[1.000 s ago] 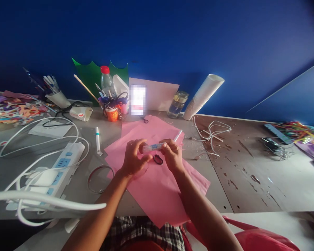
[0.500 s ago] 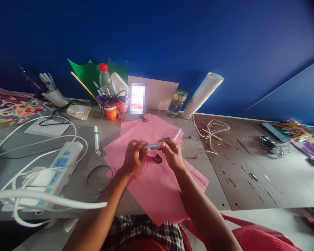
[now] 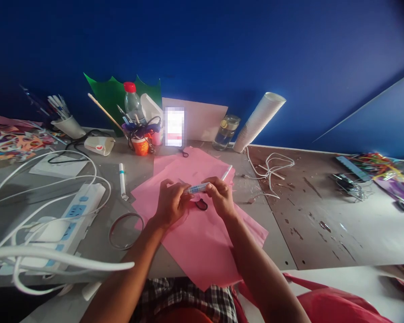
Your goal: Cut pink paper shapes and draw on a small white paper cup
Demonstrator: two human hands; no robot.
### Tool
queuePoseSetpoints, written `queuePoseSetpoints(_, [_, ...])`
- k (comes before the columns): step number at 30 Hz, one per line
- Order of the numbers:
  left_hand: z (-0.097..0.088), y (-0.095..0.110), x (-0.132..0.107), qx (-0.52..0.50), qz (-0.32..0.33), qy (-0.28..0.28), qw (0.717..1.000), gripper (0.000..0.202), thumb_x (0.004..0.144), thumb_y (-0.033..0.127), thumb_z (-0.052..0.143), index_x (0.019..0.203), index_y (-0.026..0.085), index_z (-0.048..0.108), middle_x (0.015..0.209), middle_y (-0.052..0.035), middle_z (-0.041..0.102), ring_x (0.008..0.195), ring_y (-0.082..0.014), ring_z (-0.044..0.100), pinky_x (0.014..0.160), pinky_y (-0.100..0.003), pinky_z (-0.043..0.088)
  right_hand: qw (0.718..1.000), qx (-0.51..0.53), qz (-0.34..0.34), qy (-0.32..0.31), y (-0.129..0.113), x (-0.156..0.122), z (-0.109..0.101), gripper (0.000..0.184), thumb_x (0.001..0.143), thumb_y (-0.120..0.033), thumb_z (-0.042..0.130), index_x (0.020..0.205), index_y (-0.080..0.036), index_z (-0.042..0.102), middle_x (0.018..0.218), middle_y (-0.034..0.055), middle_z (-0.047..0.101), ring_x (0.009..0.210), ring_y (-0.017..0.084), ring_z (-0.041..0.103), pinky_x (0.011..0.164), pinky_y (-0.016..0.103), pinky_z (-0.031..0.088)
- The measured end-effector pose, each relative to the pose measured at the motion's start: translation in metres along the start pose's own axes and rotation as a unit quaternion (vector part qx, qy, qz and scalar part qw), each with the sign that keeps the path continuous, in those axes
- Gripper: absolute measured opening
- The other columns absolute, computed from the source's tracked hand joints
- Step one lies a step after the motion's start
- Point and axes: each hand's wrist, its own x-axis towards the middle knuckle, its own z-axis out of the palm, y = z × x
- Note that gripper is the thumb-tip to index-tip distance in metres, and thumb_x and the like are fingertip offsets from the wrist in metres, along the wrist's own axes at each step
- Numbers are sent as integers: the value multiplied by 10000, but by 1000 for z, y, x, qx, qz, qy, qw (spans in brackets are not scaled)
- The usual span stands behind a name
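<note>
My left hand (image 3: 172, 199) and my right hand (image 3: 220, 195) hold a small white tube with blue print (image 3: 198, 188) level between them, one at each end. Fingers and thumbs are closed on it. Under the hands lie overlapping sheets of pink paper (image 3: 202, 251). A black loop (image 3: 201, 205), like a scissors handle, shows on the paper just below the tube; the rest of it is hidden. Another small dark loop (image 3: 185, 154) is at the paper's far edge. A white stick (image 3: 227, 172) lies beyond my right hand.
At left are a power strip (image 3: 76, 211) with white cables, a white marker (image 3: 122, 179) and a tape ring (image 3: 126, 231). Behind stand an orange cup (image 3: 141, 146), a lit phone screen (image 3: 174, 126), a glass jar (image 3: 226, 131) and stacked paper cups (image 3: 260, 121).
The tube has turned slightly, so its blue print shows more clearly. Both hands stay on it in nearly the same place. The whole view has shifted slightly.
</note>
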Motion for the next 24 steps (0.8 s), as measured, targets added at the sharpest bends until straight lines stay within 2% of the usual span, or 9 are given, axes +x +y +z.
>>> queuePoseSetpoints(3, [1, 3, 1, -26, -15, 4, 1000, 352, 1019, 452, 398, 975, 212, 653, 808, -50, 756, 673, -188, 616, 898, -420, 418, 1000, -16, -14, 4, -2, -1, -3, 427, 822, -637, 686, 839, -211, 687, 581, -38, 505, 553, 119, 442, 534, 262, 380])
queuePoseSetpoints(6, [0, 7, 2, -40, -54, 4, 998, 413, 1018, 474, 364, 908, 214, 664, 795, -67, 736, 731, -208, 589, 815, -382, 455, 999, -36, -25, 2, -2, -2, -5, 435, 831, -643, 676, 861, -209, 689, 599, -32, 533, 567, 124, 470, 545, 263, 404])
queuePoseSetpoints(13, [-2, 7, 3, -66, -103, 8, 992, 399, 985, 437, 406, 738, 225, 637, 684, -51, 663, 696, -208, 539, 709, -346, 442, 998, -57, -36, -8, 1, -3, -2, 409, 856, -618, 664, 868, -209, 687, 632, -20, 568, 575, 127, 484, 541, 261, 407])
queuePoseSetpoints(15, [-1, 9, 2, -103, -122, 26, 987, 333, 958, 449, 473, 792, 218, 647, 669, -36, 646, 687, -197, 543, 704, -333, 444, 999, -22, -26, 14, 6, 0, -2, 424, 849, -633, 660, 842, -210, 669, 639, -21, 556, 578, 126, 475, 550, 263, 413])
queuePoseSetpoints(17, [1, 11, 1, -157, -143, 39, 977, 278, 924, 460, 554, 937, 203, 659, 676, -19, 640, 688, -185, 563, 709, -316, 454, 998, 11, -13, 55, 10, 4, -5, 433, 837, -643, 665, 819, -211, 650, 639, -26, 534, 582, 124, 467, 562, 264, 415])
queuePoseSetpoints(19, [2, 14, 1, -212, -160, 37, 963, 324, 902, 475, 604, 1049, 188, 638, 707, -13, 650, 694, -174, 584, 714, -304, 462, 996, 16, -8, 84, 13, 7, -9, 425, 826, -632, 684, 811, -209, 648, 634, -30, 512, 585, 121, 452, 563, 261, 397])
queuePoseSetpoints(24, [-1, 17, 4, -309, -216, 27, 926, 452, 942, 565, 523, 1143, 165, 590, 736, -9, 641, 663, -154, 595, 660, -283, 445, 998, 16, -12, 62, 9, 5, -7, 427, 834, -635, 673, 839, -208, 651, 630, -34, 499, 576, 122, 427, 565, 268, 381])
